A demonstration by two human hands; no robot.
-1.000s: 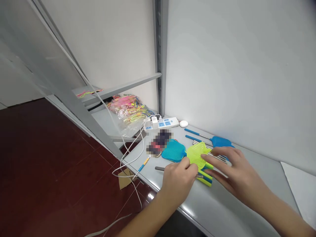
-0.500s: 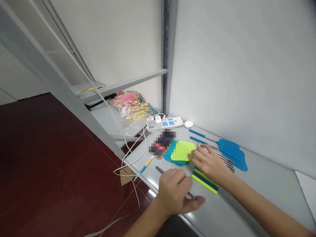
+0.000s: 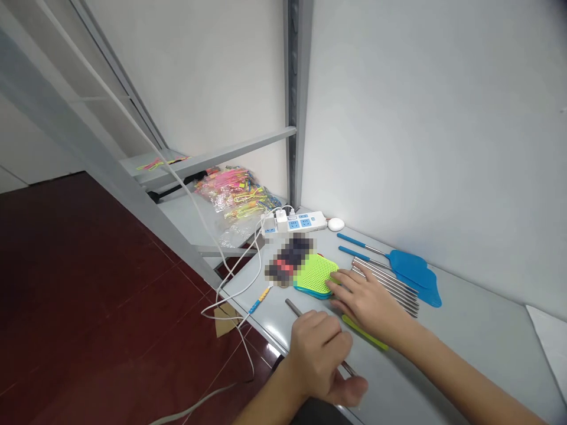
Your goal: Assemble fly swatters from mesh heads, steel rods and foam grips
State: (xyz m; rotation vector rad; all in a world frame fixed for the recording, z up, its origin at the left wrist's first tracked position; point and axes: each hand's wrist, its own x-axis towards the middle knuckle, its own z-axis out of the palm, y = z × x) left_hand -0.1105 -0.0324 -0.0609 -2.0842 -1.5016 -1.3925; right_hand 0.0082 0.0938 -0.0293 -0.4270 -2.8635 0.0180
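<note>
My left hand is closed around a thin metal rod, whose ends stick out on both sides of the fist. To its right, my right hand lies palm down with fingers stretched out, the fingertips touching the edge of a lime-green perforated fly swatter head. That head rests on a stack with blue ones under it. Several bare metal rods lie side by side just beyond my right hand. A lime-green handle sleeve shows partly from beneath that hand; whatever else lies there is hidden.
Two blue fly swatters lie by the wall. A white power strip with cables and a white rounded object are at the back. A blurred-out item sits beside the stack. Bagged colourful goods fill a lower shelf.
The lime-green swatter head has shifted left and now sits squarely on the stack. My right hand has moved slightly left and spread over the sleeves. My left hand still grips the rod, slightly lower.
</note>
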